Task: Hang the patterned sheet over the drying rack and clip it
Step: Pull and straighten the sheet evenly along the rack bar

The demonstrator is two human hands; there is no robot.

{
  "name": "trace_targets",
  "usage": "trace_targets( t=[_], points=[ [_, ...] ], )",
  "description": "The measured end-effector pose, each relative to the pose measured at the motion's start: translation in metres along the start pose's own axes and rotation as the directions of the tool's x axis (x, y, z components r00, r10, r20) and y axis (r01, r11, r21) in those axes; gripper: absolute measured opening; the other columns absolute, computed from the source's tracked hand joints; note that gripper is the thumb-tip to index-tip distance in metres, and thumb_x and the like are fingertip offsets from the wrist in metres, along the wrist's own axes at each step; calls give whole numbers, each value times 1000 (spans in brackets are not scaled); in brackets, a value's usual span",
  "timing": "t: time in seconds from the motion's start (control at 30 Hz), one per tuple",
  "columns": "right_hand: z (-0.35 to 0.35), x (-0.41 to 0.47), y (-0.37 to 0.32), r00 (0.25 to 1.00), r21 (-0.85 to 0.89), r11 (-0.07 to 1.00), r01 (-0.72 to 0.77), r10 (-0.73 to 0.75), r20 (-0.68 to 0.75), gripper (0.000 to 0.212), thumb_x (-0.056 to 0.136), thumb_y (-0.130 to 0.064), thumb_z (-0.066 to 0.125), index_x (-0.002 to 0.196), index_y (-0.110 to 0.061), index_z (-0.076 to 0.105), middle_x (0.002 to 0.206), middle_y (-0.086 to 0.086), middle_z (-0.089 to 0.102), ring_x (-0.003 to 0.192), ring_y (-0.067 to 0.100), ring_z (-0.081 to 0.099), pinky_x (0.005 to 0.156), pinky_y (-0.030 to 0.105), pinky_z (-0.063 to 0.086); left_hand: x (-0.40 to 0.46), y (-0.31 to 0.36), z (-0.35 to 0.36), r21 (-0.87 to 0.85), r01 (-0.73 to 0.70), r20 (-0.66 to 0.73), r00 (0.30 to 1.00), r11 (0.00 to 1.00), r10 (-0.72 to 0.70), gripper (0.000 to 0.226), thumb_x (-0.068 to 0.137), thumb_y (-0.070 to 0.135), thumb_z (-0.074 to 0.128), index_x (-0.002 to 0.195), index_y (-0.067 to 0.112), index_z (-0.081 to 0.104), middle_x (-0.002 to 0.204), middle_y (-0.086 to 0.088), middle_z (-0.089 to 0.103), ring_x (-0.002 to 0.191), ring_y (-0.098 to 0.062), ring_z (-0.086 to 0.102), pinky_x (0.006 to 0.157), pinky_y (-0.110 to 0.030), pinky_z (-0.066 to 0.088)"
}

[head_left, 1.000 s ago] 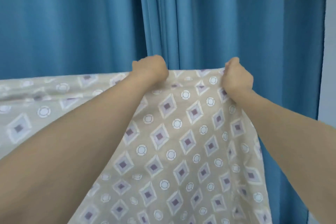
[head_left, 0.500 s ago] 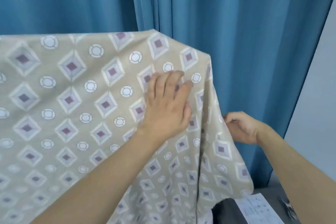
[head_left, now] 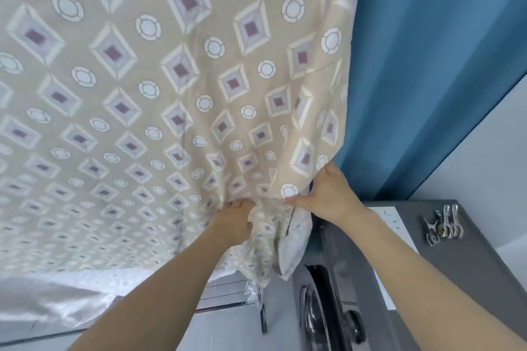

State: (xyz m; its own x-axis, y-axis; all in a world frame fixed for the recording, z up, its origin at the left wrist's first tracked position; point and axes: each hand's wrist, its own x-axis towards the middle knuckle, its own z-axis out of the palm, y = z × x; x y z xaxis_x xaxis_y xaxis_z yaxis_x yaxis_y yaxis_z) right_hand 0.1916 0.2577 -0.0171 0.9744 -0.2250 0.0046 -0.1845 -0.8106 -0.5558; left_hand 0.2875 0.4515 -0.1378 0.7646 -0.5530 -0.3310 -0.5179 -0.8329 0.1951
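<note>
Both hands work the lower right corner of the patterned sheet. The left hand has its fingers curled into a bunched gather of cloth just above the hem, and the right hand pinches the sheet's right edge between thumb and fingers, so that each hand holds fabric and the two grips lie close together with a crumpled fold between them. From these grips the sheet rises broad and fairly flat, filling the upper left of the view, its beige ground printed with diamonds and ringed circles; it appears to hang from a support above the frame that is not visible. Below the hem, pale bars of what is probably the drying rack show near the floor. In judgement, the hanging step is largely complete and the corner is being straightened; clipping remains, since no clip is seen on the cloth. Several metal clips lie untouched near the right edge of the top of a grey washing machine, well apart from both hands. A white sheet of paper rests on the same top, toward its back left corner beside the right wrist; it carries small marks too small to read. No brand or legible writing is visible. A blue curtain hangs behind.
</note>
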Motion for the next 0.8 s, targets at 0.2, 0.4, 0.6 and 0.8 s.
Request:
trace_targets(
  t=[0.2, 0.4, 0.6, 0.8],
  points=[
    [14, 6, 18, 951, 580, 815, 5, 175, -254, 26, 66, -26, 63, 88, -32, 50, 83, -11, 55, 80, 8, 55, 76, 24, 47, 3, 21, 26, -137, 95, 22, 995, 986, -92, 60, 96, 37, 47, 150, 27, 24, 156, -1, 25, 140, -28, 32, 106, -44, 36],
    [-26, 4, 22, 974, 784, 597, 169, 23, -227, 12, 79, -28, 59, 89, -24, 54, 77, -25, 59, 76, -5, 54, 74, 19, 47, 2, 71, 34, -221, 143, -106, 980, 965, -169, 63, 89, 54, 51, 141, 24, 31, 144, -5, 41, 127, -28, 45, 97, -41, 38],
    [-40, -20, 32, 959, 480, 876, -36, -105, 263, 22, 89, -23, 63, 104, -39, 60, 104, -23, 63, 95, -13, 56, 80, 9, 45, 20, 95, 32, -282, 208, -227, 934, 937, -276, 49, 93, 56, 45, 124, 19, 48, 126, 0, 53, 115, -24, 52, 77, -34, 43],
    [-12, -41, 25, 874, 328, 938, -112, -64, 481, 64, 60, -67, 78, 117, -46, 59, 123, -20, 58, 116, -1, 52, 98, 23, 42, 10, 77, 33, -300, 176, -108, 970, 938, -217, 22, 94, 22, 39, 102, 17, 58, 98, -5, 64, 90, -27, 61, 77, -33, 50]
  ],
)
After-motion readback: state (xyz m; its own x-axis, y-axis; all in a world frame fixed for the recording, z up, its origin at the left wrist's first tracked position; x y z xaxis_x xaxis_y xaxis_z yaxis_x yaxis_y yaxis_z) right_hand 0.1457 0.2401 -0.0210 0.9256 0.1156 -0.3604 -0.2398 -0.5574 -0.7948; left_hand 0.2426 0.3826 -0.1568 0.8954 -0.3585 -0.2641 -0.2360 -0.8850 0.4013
